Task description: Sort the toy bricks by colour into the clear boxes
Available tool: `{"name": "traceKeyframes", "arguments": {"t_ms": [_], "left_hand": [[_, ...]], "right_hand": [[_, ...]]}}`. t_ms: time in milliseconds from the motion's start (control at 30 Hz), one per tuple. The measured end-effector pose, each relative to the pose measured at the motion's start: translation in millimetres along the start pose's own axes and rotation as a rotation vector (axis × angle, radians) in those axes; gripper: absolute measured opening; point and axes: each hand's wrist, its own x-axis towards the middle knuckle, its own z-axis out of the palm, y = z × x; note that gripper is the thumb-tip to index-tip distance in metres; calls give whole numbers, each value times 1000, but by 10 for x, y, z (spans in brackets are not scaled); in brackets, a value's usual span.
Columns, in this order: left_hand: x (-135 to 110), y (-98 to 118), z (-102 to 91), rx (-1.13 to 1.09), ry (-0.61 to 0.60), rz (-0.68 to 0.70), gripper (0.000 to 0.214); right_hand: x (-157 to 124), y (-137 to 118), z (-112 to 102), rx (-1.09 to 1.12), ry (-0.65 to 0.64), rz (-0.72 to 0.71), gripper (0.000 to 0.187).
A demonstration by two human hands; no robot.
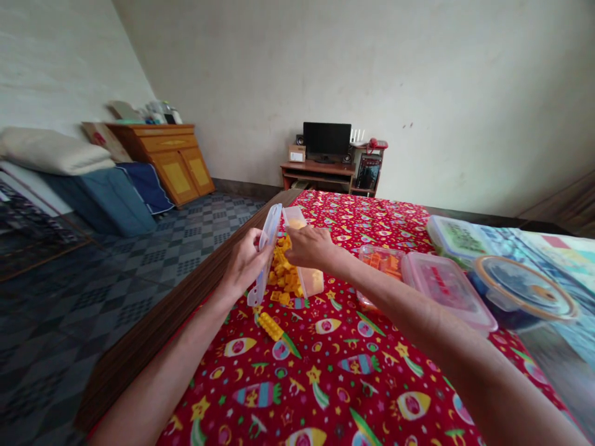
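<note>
My left hand (250,260) grips a clear plastic lid (261,279), which stands on edge beside a pile of yellow building bricks (283,267). Just right of the pile, a translucent plastic box (310,281) lies tipped on its side, its opening facing the bricks. My right hand (307,245) reaches across the box, its fingers stretched out over the yellow bricks; part of the fingertips is hidden. A joined strip of yellow bricks (270,326) rests on the red cloth nearer to me.
A patterned red cloth (344,409) covers the surface. At right stand a container of orange bricks (379,260), a pink-lidded box (444,286), a green-filled box (458,238) and a round container (523,291). A wooden edge (153,337) borders the cloth at left.
</note>
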Motion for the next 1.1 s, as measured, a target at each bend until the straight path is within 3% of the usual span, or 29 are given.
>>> {"name": "traceKeyframes", "arguments": {"t_ms": [133,333,567,700,1100], "left_hand": [[6,43,-33,-2,36,-20,12],[22,63,-29,21,68,-47,10],[60,0,-63,-25,64,-29,11],[65,-8,-81,-34,67,-16,11],[64,9,-89,-58,56,-38,17]], "right_hand": [[-30,-62,79,53,115,-2,52],[3,-156,179,-13,249,103,41],[18,-54,66,5,217,52,36],[32,17,44,-53,254,87,37],[-124,56,39,-97,316,6,44]]}}
